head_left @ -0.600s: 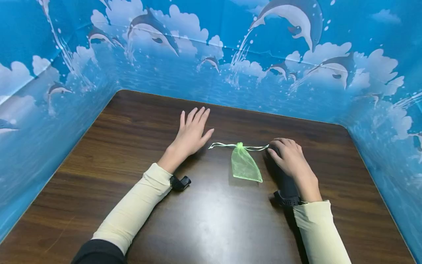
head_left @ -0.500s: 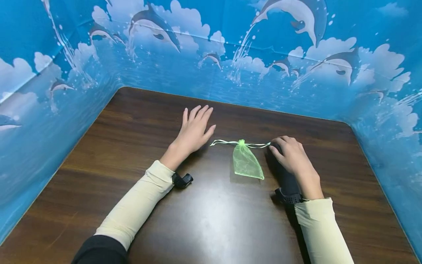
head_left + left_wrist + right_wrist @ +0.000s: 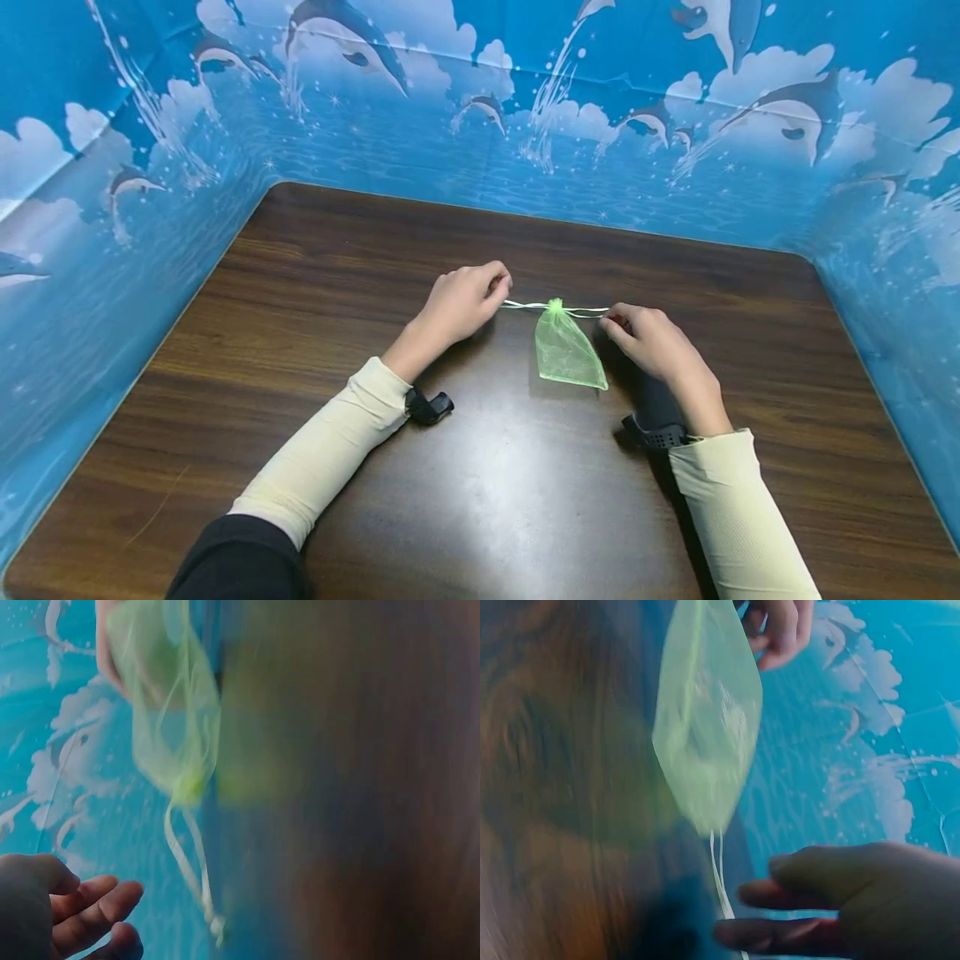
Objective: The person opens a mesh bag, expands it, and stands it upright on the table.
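A sheer light-green drawstring pouch lies on the dark wooden table, gathered at its neck. White drawstrings stretch out to both sides. My left hand is bent at the left string end. In the left wrist view its loosely bent fingers appear apart from the knotted string end. At the right string end is my right hand, thumb and forefinger spread. The right wrist view has the string passing by its fingertips, with no pinch visible.
The wood-grain table has rounded corners. A blue dolphin-print curtain surrounds its back and sides. Each wrist wears a black strap mount, the left mount and the right mount.
My left hand has moved right and bent its spread fingers toward the left string end. The right hand has shifted slightly, its thumb and forefinger at the right string end. The head view has tilted down.
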`<state>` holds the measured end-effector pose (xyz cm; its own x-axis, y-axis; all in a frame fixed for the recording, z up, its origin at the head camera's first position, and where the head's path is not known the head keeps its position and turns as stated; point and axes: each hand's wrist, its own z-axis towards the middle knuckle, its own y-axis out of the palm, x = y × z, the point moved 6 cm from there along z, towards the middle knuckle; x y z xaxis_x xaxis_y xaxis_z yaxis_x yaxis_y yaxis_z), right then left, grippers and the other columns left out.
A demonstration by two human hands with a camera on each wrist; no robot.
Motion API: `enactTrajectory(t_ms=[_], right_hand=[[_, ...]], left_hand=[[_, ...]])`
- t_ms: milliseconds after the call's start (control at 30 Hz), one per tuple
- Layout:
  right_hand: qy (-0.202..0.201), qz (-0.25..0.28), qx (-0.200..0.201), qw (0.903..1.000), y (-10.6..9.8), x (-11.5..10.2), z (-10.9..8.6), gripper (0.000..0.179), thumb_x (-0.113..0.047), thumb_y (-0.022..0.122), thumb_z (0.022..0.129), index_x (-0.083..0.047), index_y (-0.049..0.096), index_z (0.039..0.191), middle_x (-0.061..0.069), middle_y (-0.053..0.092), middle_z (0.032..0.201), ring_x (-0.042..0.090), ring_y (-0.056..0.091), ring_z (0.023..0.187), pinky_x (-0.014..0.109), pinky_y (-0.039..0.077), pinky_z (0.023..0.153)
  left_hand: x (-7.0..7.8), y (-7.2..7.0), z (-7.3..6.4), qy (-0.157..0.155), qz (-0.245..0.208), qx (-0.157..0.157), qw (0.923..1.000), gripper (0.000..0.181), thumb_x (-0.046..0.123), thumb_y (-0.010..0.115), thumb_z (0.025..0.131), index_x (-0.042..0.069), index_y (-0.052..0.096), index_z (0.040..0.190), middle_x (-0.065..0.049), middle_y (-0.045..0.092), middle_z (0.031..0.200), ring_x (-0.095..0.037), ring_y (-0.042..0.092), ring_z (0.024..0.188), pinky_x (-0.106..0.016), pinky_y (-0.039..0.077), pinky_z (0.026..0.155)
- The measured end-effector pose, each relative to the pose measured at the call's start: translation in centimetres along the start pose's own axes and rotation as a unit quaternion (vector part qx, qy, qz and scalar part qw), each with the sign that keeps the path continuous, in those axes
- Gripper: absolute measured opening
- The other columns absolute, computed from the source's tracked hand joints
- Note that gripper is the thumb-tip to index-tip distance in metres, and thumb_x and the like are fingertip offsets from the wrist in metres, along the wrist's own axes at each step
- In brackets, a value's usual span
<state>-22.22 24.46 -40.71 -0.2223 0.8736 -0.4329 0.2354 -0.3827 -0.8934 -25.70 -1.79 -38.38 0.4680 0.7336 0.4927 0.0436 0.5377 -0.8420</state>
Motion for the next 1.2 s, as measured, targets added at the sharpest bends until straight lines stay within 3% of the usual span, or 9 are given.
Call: enactTrajectory(t_ms=[133, 267, 433, 700, 867, 1033, 1200], right_hand=[[-0.007, 0.021, -0.023, 0.9995, 0.8, -0.6, 0.1, 0.033, -0.029, 0.052, 0.111, -0.006, 0.070, 0.124, 0.010, 0.072, 0.099, 0.020, 0.060, 0.078, 0.039, 0.049, 0.072], [-0.001, 0.033, -0.026, 0.9991, 1.6, -1.1, 0.3, 0.034, -0.032, 0.051, 0.111, -0.006, 0.070, 0.123, 0.009, 0.073, 0.099, 0.019, 0.062, 0.080, 0.039, 0.050, 0.074], [0.001, 0.058, -0.028, 0.9979, 2.4, -1.8, 0.5, 0.034, -0.033, 0.051, 0.111, -0.007, 0.070, 0.122, 0.009, 0.073, 0.100, 0.017, 0.060, 0.079, 0.035, 0.048, 0.072], [-0.004, 0.090, -0.021, 0.9957, 3.1, -2.1, 0.6, 0.033, -0.032, 0.053, 0.110, -0.006, 0.071, 0.119, 0.008, 0.072, 0.095, 0.015, 0.056, 0.073, 0.033, 0.045, 0.069], [-0.012, 0.107, -0.021, 0.9940, 3.3, -2.2, 0.5, 0.029, -0.029, 0.054, 0.110, -0.006, 0.071, 0.116, 0.007, 0.068, 0.090, 0.016, 0.050, 0.070, 0.032, 0.041, 0.067], [-0.012, 0.102, -0.012, 0.9946, 3.3, -2.4, 0.6, 0.024, -0.025, 0.056, 0.109, -0.007, 0.072, 0.112, 0.005, 0.070, 0.090, 0.015, 0.052, 0.070, 0.032, 0.042, 0.067], [-0.005, 0.114, -0.022, 0.9932, 3.6, -2.7, 0.5, 0.025, -0.026, 0.054, 0.110, -0.009, 0.072, 0.110, 0.005, 0.069, 0.088, 0.016, 0.054, 0.069, 0.032, 0.044, 0.067]], left_hand=[[0.6, 1.9, -0.1, -0.010, -0.015, -0.034, 0.9993, 0.026, 0.027, 0.048, 0.110, 0.018, 0.073, 0.110, 0.005, 0.066, 0.077, -0.013, 0.049, 0.059, -0.029, 0.036, 0.056], [0.7, 3.7, -0.4, -0.033, -0.043, -0.082, 0.9952, 0.030, 0.032, 0.047, 0.111, 0.018, 0.073, 0.107, 0.007, 0.068, 0.074, -0.011, 0.054, 0.059, -0.029, 0.036, 0.056], [0.8, 5.0, -0.9, -0.053, -0.070, -0.127, 0.9881, 0.037, 0.042, 0.045, 0.112, 0.020, 0.069, 0.095, 0.011, 0.070, 0.076, -0.010, 0.061, 0.065, -0.030, 0.043, 0.063], [1.2, 5.2, -1.4, -0.059, -0.068, -0.151, 0.9844, 0.033, 0.042, 0.049, 0.110, 0.018, 0.071, 0.101, 0.009, 0.069, 0.074, -0.011, 0.059, 0.064, -0.029, 0.046, 0.066], [1.3, 5.3, -1.5, -0.057, -0.068, -0.158, 0.9835, 0.030, 0.039, 0.052, 0.109, 0.020, 0.070, 0.096, 0.011, 0.070, 0.073, -0.010, 0.060, 0.064, -0.028, 0.045, 0.064], [1.4, 5.2, -1.4, -0.054, -0.073, -0.160, 0.9830, 0.038, 0.043, 0.050, 0.110, 0.020, 0.070, 0.086, 0.012, 0.069, 0.071, -0.011, 0.055, 0.060, -0.028, 0.042, 0.060], [1.7, 5.5, -1.6, -0.061, -0.096, -0.184, 0.9763, 0.044, 0.049, 0.051, 0.108, 0.022, 0.071, 0.081, 0.013, 0.071, 0.069, -0.009, 0.049, 0.054, -0.028, 0.038, 0.058]])
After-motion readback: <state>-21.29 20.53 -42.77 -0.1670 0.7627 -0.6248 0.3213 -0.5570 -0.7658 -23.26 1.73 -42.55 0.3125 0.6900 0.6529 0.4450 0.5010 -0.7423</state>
